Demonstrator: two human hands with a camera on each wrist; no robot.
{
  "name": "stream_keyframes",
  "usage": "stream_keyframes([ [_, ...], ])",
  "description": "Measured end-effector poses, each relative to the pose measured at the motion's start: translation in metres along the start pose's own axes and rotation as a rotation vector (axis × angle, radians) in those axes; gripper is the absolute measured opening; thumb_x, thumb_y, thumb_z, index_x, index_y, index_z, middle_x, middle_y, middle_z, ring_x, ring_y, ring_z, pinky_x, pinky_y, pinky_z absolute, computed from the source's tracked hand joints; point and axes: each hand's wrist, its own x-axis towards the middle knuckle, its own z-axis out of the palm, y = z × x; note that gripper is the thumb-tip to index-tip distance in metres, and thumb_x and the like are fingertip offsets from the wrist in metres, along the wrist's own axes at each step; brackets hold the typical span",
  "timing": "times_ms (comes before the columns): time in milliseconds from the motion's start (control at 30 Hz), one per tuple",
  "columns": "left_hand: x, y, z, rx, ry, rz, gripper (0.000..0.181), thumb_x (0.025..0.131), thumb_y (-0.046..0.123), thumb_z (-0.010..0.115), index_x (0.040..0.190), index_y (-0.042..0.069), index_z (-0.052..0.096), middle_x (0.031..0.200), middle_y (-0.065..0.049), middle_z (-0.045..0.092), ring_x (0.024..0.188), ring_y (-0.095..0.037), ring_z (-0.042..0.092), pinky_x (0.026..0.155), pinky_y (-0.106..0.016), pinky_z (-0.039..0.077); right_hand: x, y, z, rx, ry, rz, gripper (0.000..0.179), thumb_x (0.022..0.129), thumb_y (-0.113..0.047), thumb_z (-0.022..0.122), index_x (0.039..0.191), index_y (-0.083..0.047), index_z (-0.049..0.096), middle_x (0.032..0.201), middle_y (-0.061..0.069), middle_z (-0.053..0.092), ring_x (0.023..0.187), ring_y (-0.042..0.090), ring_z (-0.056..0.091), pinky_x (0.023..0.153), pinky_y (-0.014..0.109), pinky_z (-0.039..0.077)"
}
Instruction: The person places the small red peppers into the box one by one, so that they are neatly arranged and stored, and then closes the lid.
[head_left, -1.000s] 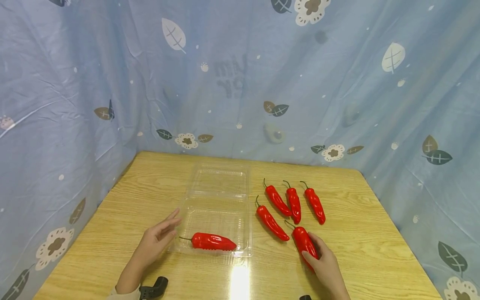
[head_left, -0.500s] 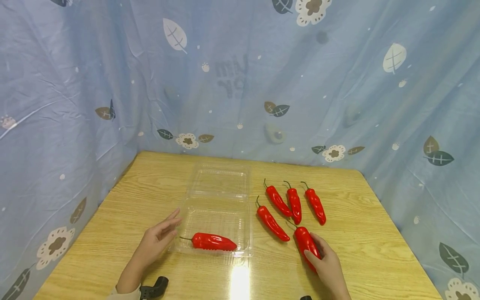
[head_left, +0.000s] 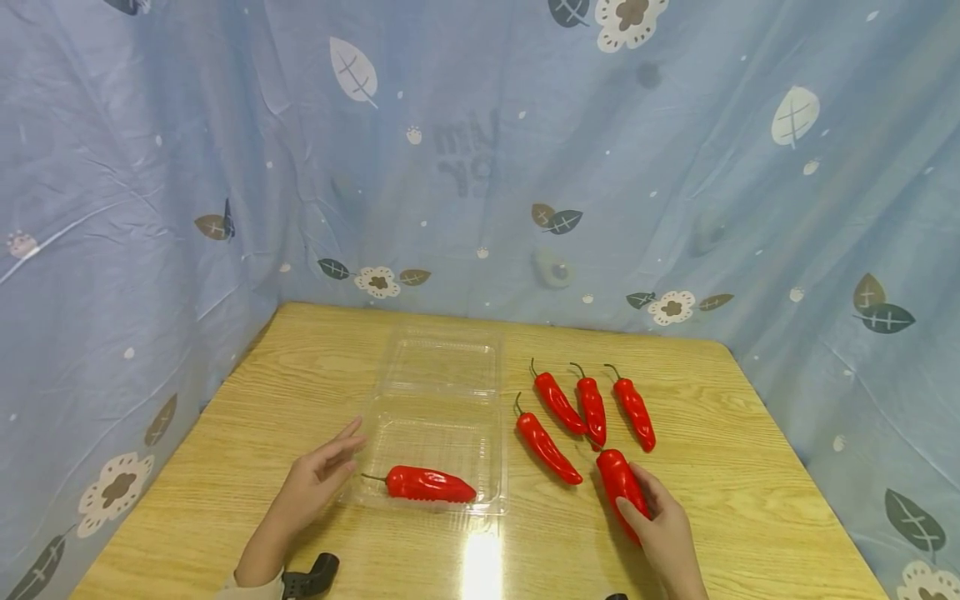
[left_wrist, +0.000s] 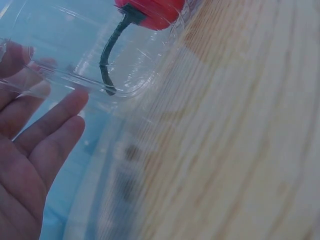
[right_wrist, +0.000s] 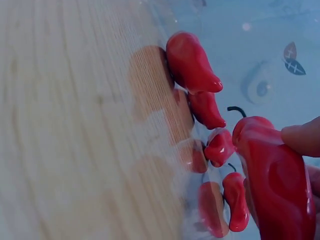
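My right hand [head_left: 663, 525] grips a glossy red chili pepper [head_left: 621, 487] between thumb and fingers, its stem pointing away from me. In the right wrist view that pepper [right_wrist: 275, 180] looks raised off the wood, with the thumb on its side. My left hand [head_left: 311, 483] is beside the left edge of a clear plastic clamshell box [head_left: 431, 433], its fingers extended and relaxed. The left wrist view shows these fingers [left_wrist: 55, 132] right at the clear wall. One red pepper [head_left: 429, 483] lies crosswise along the near side of the box, its green stem [left_wrist: 107, 55] to the left.
Several more red peppers lie right of the box, among them the nearest one [head_left: 547, 447] and the rightmost one [head_left: 634, 412]. The box's lid [head_left: 442, 362] is folded back flat. Blue patterned cloth [head_left: 450, 167] hangs behind the wooden table [head_left: 750, 467].
My right hand has moved slightly right with its pepper, whose stem end now sits a little higher. The left hand and the box hold their places.
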Motion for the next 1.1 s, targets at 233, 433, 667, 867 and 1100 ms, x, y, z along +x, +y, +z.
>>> stream_keyframes([
  [233, 0.0, 0.002, 0.002, -0.005, 0.001, 0.014, 0.032, 0.092, -0.01, 0.052, 0.123, -0.015, 0.052, 0.144, -0.033, 0.032, 0.126, 0.001, 0.045, 0.097, -0.009, 0.042, -0.003, -0.003, -0.001, 0.086, 0.004, -0.022, 0.058, 0.088, -0.019, 0.068, 0.139, -0.003, 0.045, 0.141, 0.017, 0.047, 0.1, -0.023, 0.043, 0.082, -0.002, 0.039],
  [433, -0.001, 0.001, 0.002, 0.0, 0.003, -0.016, 0.032, 0.092, -0.008, 0.052, 0.124, -0.014, 0.053, 0.145, -0.032, 0.032, 0.126, 0.001, 0.045, 0.096, -0.009, 0.042, -0.004, -0.01, -0.001, 0.112, -0.043, 0.047, 0.06, 0.088, -0.027, 0.069, 0.141, -0.01, 0.045, 0.141, 0.008, 0.046, 0.101, -0.018, 0.046, 0.084, 0.004, 0.043],
  [667, -0.001, -0.001, 0.002, -0.003, 0.005, -0.01, 0.032, 0.092, -0.008, 0.052, 0.123, -0.014, 0.053, 0.145, -0.032, 0.033, 0.126, 0.002, 0.045, 0.096, -0.008, 0.042, -0.004, -0.02, 0.001, 0.15, -0.091, 0.03, 0.058, 0.087, -0.023, 0.07, 0.139, -0.01, 0.047, 0.142, 0.01, 0.047, 0.103, -0.012, 0.049, 0.085, 0.008, 0.045],
  [867, -0.001, 0.001, 0.002, 0.007, 0.008, -0.001, 0.031, 0.092, -0.009, 0.052, 0.122, -0.015, 0.053, 0.144, -0.033, 0.033, 0.125, 0.002, 0.044, 0.096, -0.009, 0.042, -0.005, -0.025, 0.008, 0.176, -0.115, -0.016, 0.056, 0.085, -0.018, 0.071, 0.136, -0.006, 0.05, 0.139, 0.013, 0.05, 0.103, -0.01, 0.052, 0.085, 0.009, 0.047],
  [1100, 0.0, 0.003, 0.002, 0.022, 0.017, -0.016, 0.031, 0.092, -0.008, 0.053, 0.122, -0.015, 0.053, 0.144, -0.032, 0.033, 0.125, 0.004, 0.044, 0.097, -0.008, 0.04, 0.001, -0.033, 0.015, 0.189, -0.156, -0.065, 0.055, 0.084, -0.018, 0.072, 0.135, -0.008, 0.052, 0.137, 0.013, 0.052, 0.105, -0.007, 0.053, 0.085, 0.011, 0.048],
])
